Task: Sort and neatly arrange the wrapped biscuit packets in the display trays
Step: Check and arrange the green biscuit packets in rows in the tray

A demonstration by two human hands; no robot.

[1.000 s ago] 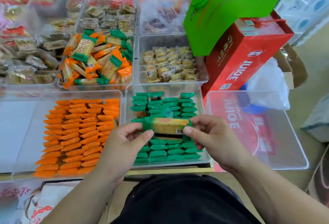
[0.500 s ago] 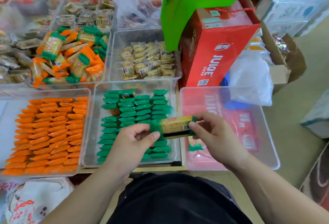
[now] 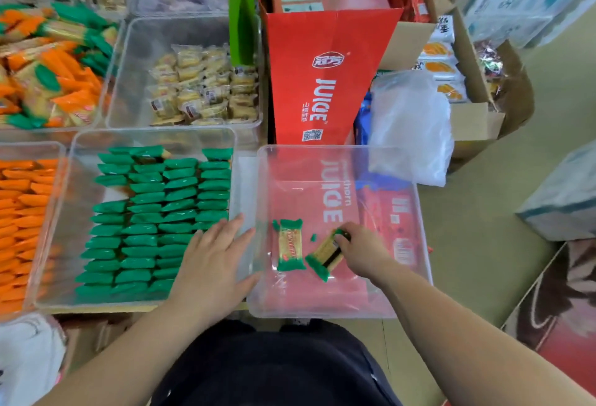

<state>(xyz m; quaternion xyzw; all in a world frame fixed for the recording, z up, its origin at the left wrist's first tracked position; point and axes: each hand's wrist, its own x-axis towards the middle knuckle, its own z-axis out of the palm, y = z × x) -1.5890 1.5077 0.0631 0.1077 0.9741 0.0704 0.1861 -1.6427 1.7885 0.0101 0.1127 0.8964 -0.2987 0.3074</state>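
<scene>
— Green-ended biscuit packets (image 3: 154, 222) stood in four tidy, overlapping rows in the clear plastic display tray (image 3: 154, 133), did they not?
— They did. Two more lay in the second clear tray (image 3: 322, 313) just to its right. One was a flat packet (image 3: 290, 244) with golden biscuit showing through its wrapper. The other was a tilted packet (image 3: 325, 254) near it, with a small green scrap (image 3: 312, 238) between them.
— And the hands?
— The right hand (image 3: 364, 254) had its fingers curled over the far end of the tilted packet (whether the near end touched the tray floor, I could not tell). The left hand (image 3: 213, 264) lay palm down with its fingers straight and spread over the near right corner of the rows' tray. It held nothing.
— The surroundings?
— Orange-wrapped packets (image 3: 22, 218) sat in rows at the left, with a mixed orange-and-green heap (image 3: 54, 67) behind them. Pale wrapped cakes (image 3: 203, 86) filled another clear tray. To the right were a red cardboard juice carton (image 3: 322, 77), a white plastic bag (image 3: 409, 125) and an open brown cardboard box (image 3: 477, 122).
</scene>
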